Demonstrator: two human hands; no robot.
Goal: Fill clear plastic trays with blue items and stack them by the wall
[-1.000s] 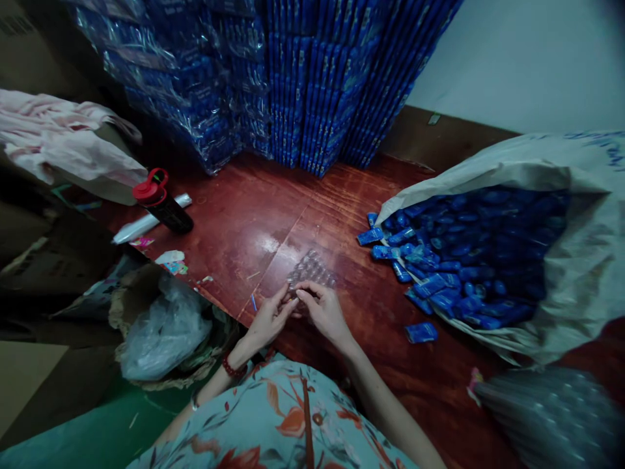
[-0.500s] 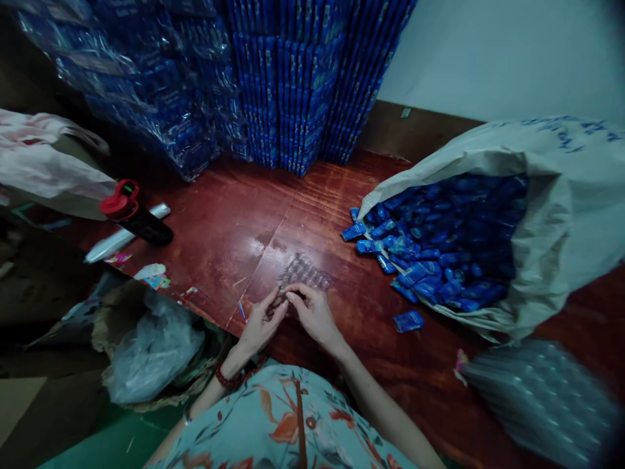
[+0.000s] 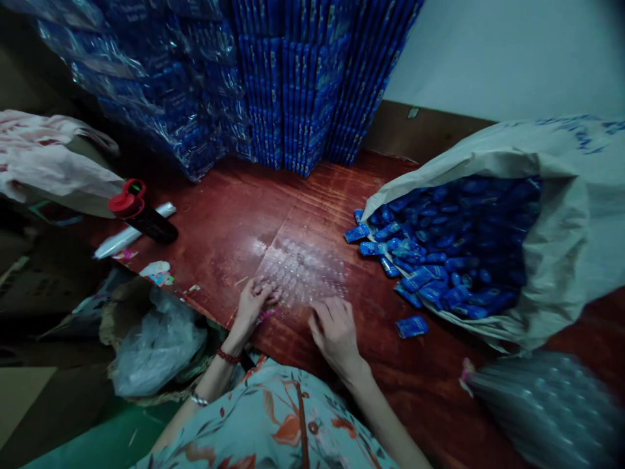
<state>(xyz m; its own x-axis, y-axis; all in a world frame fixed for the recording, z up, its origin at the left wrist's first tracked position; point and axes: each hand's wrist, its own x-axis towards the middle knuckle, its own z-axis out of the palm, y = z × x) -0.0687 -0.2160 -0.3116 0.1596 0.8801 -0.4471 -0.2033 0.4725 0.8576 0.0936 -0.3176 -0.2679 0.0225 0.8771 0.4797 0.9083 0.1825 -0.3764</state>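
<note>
A clear plastic sheet with a dimpled pattern [image 3: 305, 267] lies spread on the reddish table. My left hand [image 3: 251, 306] rests at the sheet's lower left edge, its fingers bent and apart, not closed round anything visible. Beside it is a small pink printed piece [image 3: 267, 314]. At the lower right edge of the sheet is my right hand [image 3: 336, 332], palm down, with the thumb apart from the curved fingers. Both hands touch or nearly touch the plastic.
On the right, small blue packets [image 3: 430, 277] spill from a large white sack [image 3: 556, 260]. One blue packet [image 3: 411, 326] lies apart, near blurred bubbled plastic [image 3: 551, 404]. Blue packs [image 3: 303, 98] stand stacked behind. A red-lidded bottle [image 3: 146, 218] lies tilted at left.
My hands have moved apart, the left one leftward and the right one rightward and down. The bunched plastic between them now lies spread out wider. The view has shifted slightly.
</note>
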